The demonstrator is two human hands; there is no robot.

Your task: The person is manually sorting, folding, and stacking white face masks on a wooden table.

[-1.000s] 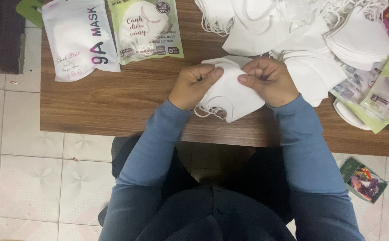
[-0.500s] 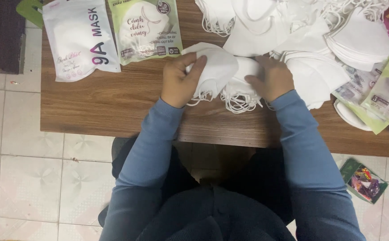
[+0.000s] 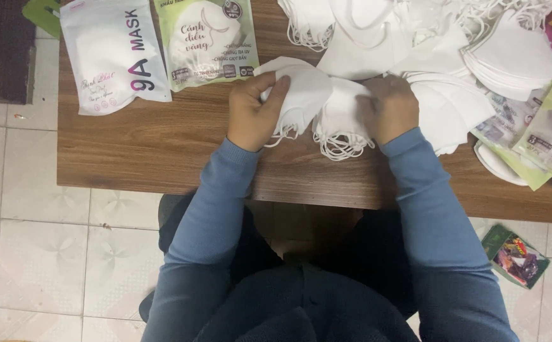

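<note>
Pinched between thumb and fingers, a folded white mask (image 3: 301, 92) sits in the grip of the left hand (image 3: 255, 113), whose fingers are closed on its near-left edge. Just to its right, the right hand (image 3: 388, 109) presses palm-down on a small stack of white masks (image 3: 342, 123), fingers curled over the top; whether it clamps the stack or merely rests on it cannot be told. Thin ear loops trail from the stack toward the near edge of the wooden table (image 3: 162, 152). Both masks lie near the middle of the table, a little back from its near edge, and the held mask touches the stack beside it.

Beyond the hands, a large heap of loose white masks (image 3: 415, 38) spreads along the far edge toward the far right corner. At the far left sit two flat packets side by side: a white mask pouch (image 3: 111, 54) near the left edge and a green-and-white mask pouch (image 3: 206, 38) just beside it, its lower corner close to the left hand. More green-trimmed packets (image 3: 542, 139) overlap at the right edge. Blue sleeves (image 3: 213, 209) reach in from the near side. On the tiled floor (image 3: 35, 240) below the table's right end lies a small colourful wrapper (image 3: 514, 255).
</note>
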